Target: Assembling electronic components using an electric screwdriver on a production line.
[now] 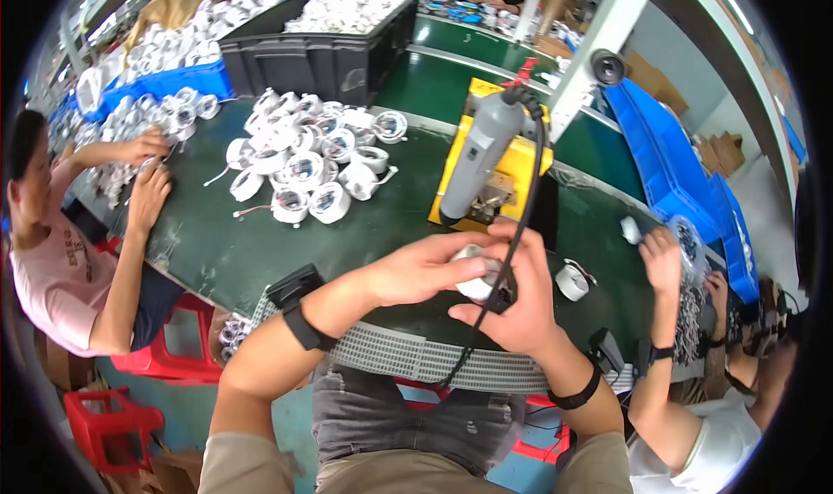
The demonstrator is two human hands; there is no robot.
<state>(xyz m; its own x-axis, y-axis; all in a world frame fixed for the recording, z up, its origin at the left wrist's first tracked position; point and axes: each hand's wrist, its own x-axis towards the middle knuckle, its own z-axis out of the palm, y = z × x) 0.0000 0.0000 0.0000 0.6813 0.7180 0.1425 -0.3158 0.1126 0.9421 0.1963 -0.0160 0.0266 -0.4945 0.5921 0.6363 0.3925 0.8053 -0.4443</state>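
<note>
White and rounded, a small housing (473,287) sits between the person's two hands, above the near side of the dark green worktop (200,225). The left hand (419,270) pinches it from the left, thumb laid across it; the right hand (531,299) curls around the other side, fingers bent — their exact contact is partly hidden. A black cable (544,138) from a grey cylindrical tool (480,157) passes in front of the right hand. Behind the tool is a yellow holder (533,154). A similar white part (572,281) lies just right of the right hand; a heap of white parts (305,170) lies farther left.
</note>
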